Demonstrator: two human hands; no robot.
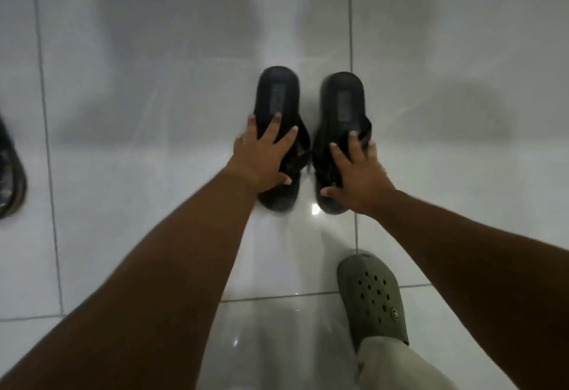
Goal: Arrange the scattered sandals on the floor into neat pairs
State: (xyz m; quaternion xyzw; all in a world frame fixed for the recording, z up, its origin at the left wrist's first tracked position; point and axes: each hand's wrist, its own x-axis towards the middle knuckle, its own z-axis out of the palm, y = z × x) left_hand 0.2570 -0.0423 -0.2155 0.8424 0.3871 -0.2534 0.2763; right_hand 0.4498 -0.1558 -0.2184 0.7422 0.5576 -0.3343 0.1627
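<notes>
Two black flip-flop sandals lie side by side on the white tiled floor, heels pointing away from me. My left hand (264, 159) lies flat with fingers spread over the straps of the left sandal (278, 93). My right hand (357, 174) rests on the straps and near end of the right sandal (344, 98), fingers curled over the strap. A narrow gap of floor separates the two sandals. Their toe ends are partly hidden under my hands.
My foot in an olive green clog (372, 297) stands on the floor at lower right, with a light trouser leg above it. Another dark sandal (10, 174) shows partly at the left edge. Glossy white tiles (154, 81) with grey grout lines stretch all around.
</notes>
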